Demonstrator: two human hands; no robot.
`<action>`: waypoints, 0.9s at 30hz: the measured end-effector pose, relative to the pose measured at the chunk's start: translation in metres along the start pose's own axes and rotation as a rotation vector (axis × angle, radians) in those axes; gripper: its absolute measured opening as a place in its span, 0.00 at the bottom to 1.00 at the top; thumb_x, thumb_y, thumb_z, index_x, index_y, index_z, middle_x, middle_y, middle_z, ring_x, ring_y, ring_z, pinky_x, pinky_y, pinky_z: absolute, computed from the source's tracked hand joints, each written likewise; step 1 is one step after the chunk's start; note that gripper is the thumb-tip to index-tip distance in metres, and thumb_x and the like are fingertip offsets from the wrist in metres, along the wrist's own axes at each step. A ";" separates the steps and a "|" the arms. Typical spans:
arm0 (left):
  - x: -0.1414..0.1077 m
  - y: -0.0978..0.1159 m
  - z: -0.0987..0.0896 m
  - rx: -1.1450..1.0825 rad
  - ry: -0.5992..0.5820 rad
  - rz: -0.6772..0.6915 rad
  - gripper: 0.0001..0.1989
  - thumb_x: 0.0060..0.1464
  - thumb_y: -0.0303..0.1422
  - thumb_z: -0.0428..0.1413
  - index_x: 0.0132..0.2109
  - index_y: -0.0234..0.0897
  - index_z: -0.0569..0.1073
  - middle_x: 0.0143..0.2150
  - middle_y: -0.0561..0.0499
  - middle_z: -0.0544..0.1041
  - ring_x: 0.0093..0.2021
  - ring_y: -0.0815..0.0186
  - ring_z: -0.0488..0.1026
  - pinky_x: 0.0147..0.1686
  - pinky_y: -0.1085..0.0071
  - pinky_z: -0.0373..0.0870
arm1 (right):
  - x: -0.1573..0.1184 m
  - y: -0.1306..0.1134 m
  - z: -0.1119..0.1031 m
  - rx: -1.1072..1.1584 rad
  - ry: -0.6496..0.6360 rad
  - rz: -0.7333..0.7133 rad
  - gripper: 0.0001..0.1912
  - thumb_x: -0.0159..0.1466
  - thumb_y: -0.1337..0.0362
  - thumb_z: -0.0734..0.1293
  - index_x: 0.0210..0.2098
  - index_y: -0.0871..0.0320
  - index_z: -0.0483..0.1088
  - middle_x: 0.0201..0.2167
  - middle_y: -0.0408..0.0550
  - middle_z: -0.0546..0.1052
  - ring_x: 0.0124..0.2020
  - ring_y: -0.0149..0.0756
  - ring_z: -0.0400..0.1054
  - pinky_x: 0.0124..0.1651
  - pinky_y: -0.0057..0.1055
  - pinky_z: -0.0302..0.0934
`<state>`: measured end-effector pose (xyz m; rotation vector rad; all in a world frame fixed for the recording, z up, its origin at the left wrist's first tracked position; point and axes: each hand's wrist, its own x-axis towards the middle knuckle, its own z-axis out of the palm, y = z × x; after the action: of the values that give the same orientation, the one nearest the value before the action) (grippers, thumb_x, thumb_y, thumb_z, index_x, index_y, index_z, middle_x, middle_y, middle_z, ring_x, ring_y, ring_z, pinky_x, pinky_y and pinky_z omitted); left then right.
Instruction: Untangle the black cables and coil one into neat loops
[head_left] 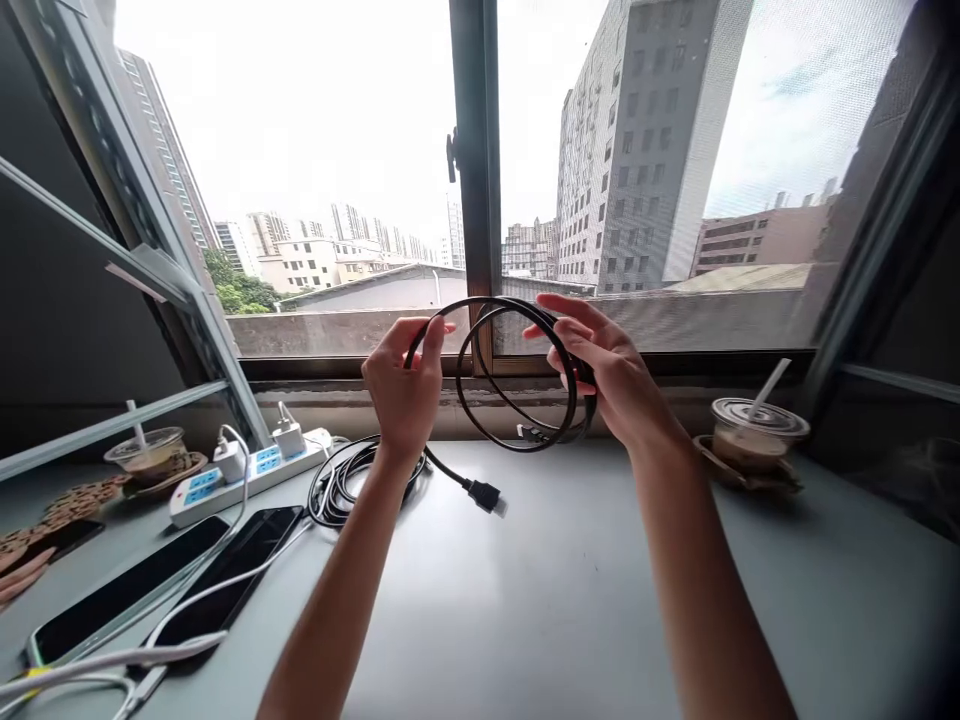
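A black HDMI cable (459,385) hangs in round loops between my two hands, above the table. My left hand (409,375) pinches one strand of it between thumb and fingers. The loops pass through my right hand (592,350), whose fingers curl round them at the right side. One cable plug (484,495) dangles below and to the right of my left hand. Another connector (531,433) shows at the bottom of the loops. Behind my left wrist, a second coil of black cable (330,490) lies on the table.
A white power strip (251,472) with chargers stands at the left. Two phones (225,580) lie near it with white cables (217,580) across them. Cups with straws stand left (154,455) and right (754,430). Another person's hand (26,578) is at the left edge. A window rises behind.
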<state>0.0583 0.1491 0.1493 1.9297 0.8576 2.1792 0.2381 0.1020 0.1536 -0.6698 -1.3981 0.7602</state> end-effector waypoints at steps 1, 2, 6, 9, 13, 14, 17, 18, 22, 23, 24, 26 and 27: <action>-0.002 0.001 0.001 0.059 0.007 0.061 0.11 0.55 0.41 0.54 0.32 0.38 0.71 0.31 0.53 0.76 0.15 0.79 0.59 0.13 0.76 0.53 | -0.001 -0.002 0.003 -0.013 -0.024 -0.025 0.18 0.58 0.54 0.65 0.48 0.48 0.68 0.36 0.44 0.73 0.22 0.24 0.55 0.16 0.21 0.42; -0.003 0.002 0.002 0.101 -0.004 0.110 0.10 0.55 0.40 0.53 0.33 0.38 0.70 0.34 0.53 0.77 0.16 0.78 0.60 0.15 0.76 0.55 | -0.003 -0.003 0.005 -0.017 -0.046 -0.047 0.16 0.59 0.56 0.65 0.47 0.48 0.69 0.36 0.43 0.73 0.22 0.23 0.55 0.16 0.21 0.43; -0.004 0.005 0.003 0.153 -0.142 0.220 0.09 0.56 0.39 0.53 0.32 0.38 0.68 0.31 0.55 0.76 0.19 0.77 0.64 0.20 0.77 0.60 | -0.006 -0.008 0.010 0.022 -0.074 -0.074 0.14 0.61 0.59 0.63 0.46 0.50 0.70 0.34 0.44 0.74 0.21 0.22 0.55 0.16 0.19 0.45; -0.005 0.006 0.005 0.147 -0.151 0.289 0.08 0.57 0.38 0.51 0.34 0.38 0.67 0.34 0.52 0.73 0.26 0.74 0.67 0.21 0.78 0.61 | -0.009 -0.012 0.012 0.021 -0.063 -0.079 0.14 0.61 0.60 0.62 0.45 0.51 0.71 0.33 0.44 0.74 0.20 0.21 0.56 0.14 0.18 0.44; -0.009 0.009 0.009 0.194 -0.150 0.312 0.09 0.59 0.38 0.48 0.36 0.37 0.65 0.37 0.49 0.70 0.30 0.72 0.68 0.23 0.78 0.61 | -0.015 -0.018 0.015 0.021 -0.102 -0.055 0.14 0.61 0.62 0.62 0.44 0.53 0.72 0.34 0.45 0.75 0.19 0.21 0.58 0.13 0.19 0.44; -0.010 0.010 0.009 0.198 -0.163 0.300 0.10 0.60 0.38 0.47 0.37 0.37 0.65 0.37 0.49 0.69 0.30 0.72 0.68 0.23 0.77 0.60 | -0.016 -0.020 0.016 0.022 -0.104 -0.054 0.14 0.61 0.62 0.62 0.44 0.53 0.72 0.34 0.45 0.75 0.18 0.21 0.58 0.13 0.19 0.44; -0.014 0.012 0.005 0.179 -0.244 0.265 0.09 0.60 0.40 0.47 0.40 0.39 0.65 0.41 0.49 0.70 0.27 0.73 0.66 0.23 0.76 0.60 | -0.017 -0.021 0.017 0.013 -0.032 -0.078 0.13 0.59 0.61 0.64 0.43 0.53 0.72 0.34 0.46 0.77 0.17 0.22 0.58 0.13 0.21 0.43; -0.014 0.013 0.003 0.172 -0.278 0.257 0.09 0.59 0.40 0.48 0.40 0.39 0.65 0.43 0.48 0.71 0.27 0.73 0.66 0.23 0.75 0.60 | -0.016 -0.021 0.016 0.011 0.014 -0.083 0.13 0.58 0.61 0.65 0.42 0.53 0.72 0.35 0.46 0.77 0.16 0.22 0.58 0.12 0.21 0.43; -0.013 0.015 -0.008 0.208 -0.344 0.254 0.08 0.56 0.35 0.53 0.43 0.40 0.66 0.44 0.47 0.71 0.29 0.71 0.68 0.23 0.75 0.60 | -0.014 -0.020 0.017 0.016 0.101 -0.064 0.12 0.55 0.58 0.68 0.39 0.52 0.72 0.34 0.47 0.78 0.13 0.22 0.56 0.12 0.23 0.40; -0.012 0.015 -0.011 0.224 -0.341 0.260 0.10 0.55 0.33 0.54 0.45 0.40 0.66 0.42 0.48 0.72 0.28 0.71 0.68 0.23 0.75 0.59 | -0.014 -0.020 0.018 0.006 0.081 -0.063 0.13 0.55 0.57 0.68 0.39 0.52 0.72 0.33 0.47 0.78 0.13 0.23 0.55 0.12 0.24 0.40; -0.010 0.014 -0.014 0.241 -0.340 0.267 0.12 0.55 0.31 0.54 0.47 0.41 0.65 0.40 0.48 0.72 0.28 0.71 0.68 0.23 0.75 0.59 | -0.015 -0.019 0.020 -0.016 0.056 -0.062 0.13 0.55 0.57 0.68 0.39 0.52 0.72 0.32 0.47 0.78 0.13 0.23 0.55 0.12 0.24 0.41; -0.006 0.011 -0.022 0.264 -0.368 0.287 0.15 0.55 0.29 0.53 0.50 0.41 0.63 0.36 0.51 0.72 0.26 0.72 0.68 0.22 0.76 0.58 | -0.016 -0.017 0.023 -0.093 0.023 -0.064 0.13 0.56 0.56 0.68 0.40 0.51 0.73 0.29 0.46 0.77 0.13 0.23 0.57 0.12 0.24 0.42; -0.004 0.009 -0.026 0.269 -0.403 0.297 0.16 0.55 0.28 0.52 0.50 0.40 0.63 0.35 0.52 0.72 0.26 0.72 0.68 0.22 0.76 0.58 | -0.016 -0.015 0.025 -0.139 0.018 -0.064 0.13 0.56 0.56 0.68 0.41 0.51 0.73 0.28 0.45 0.76 0.14 0.24 0.59 0.13 0.23 0.43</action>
<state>0.0376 0.1311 0.1494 2.6553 0.8693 1.7658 0.2137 0.0791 0.1579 -0.7350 -1.4582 0.6088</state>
